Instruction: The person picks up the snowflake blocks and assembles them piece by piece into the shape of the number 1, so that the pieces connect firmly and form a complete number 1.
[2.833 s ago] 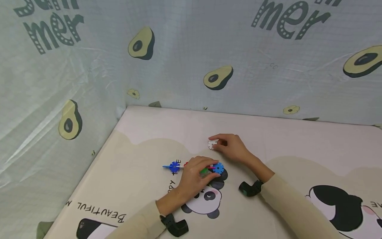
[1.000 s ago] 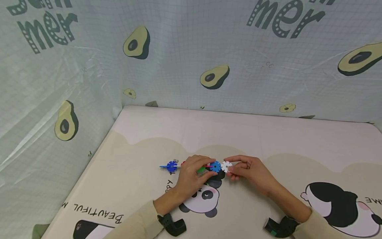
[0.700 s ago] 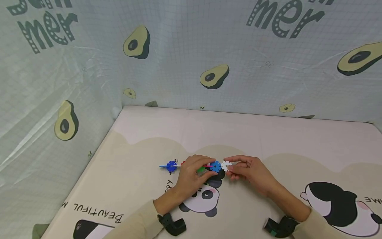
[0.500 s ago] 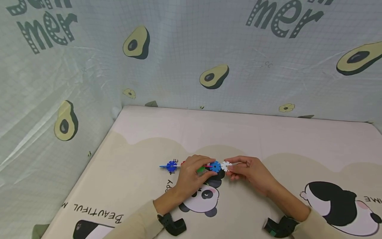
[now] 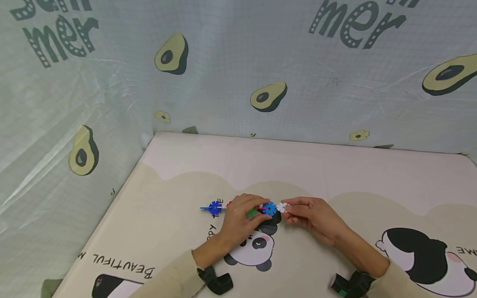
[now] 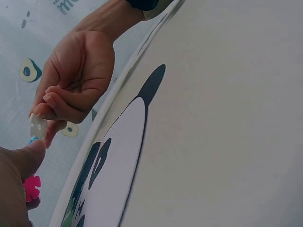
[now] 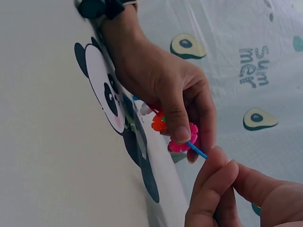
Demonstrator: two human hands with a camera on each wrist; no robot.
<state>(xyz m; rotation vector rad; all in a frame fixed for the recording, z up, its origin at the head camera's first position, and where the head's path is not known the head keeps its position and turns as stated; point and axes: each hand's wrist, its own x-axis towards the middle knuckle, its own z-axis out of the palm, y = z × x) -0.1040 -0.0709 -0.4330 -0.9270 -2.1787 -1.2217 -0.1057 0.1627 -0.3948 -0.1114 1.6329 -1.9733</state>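
Note:
My left hand grips a chain of notched plastic snowflake discs above the table, covering its middle. A dark blue disc sticks out on its left side, and a lighter blue disc shows between the thumb and index finger. Between thumb and fingers of my right hand is a white snowflake disc, at the right edge of the lighter blue one. Whether these two interlock cannot be made out. The right wrist view shows a pink disc and an orange disc by the left hand.
The table cover carries printed pandas and lettering. Behind it hangs a pale curtain with avocado prints, and another stretch closes off the left side. A black wrist camera sits on each wrist.
My right hand has brought the white disc from farther back on the table to the chain's right end. Lately the white disc has tilted slightly; the left hand stays nearly still.

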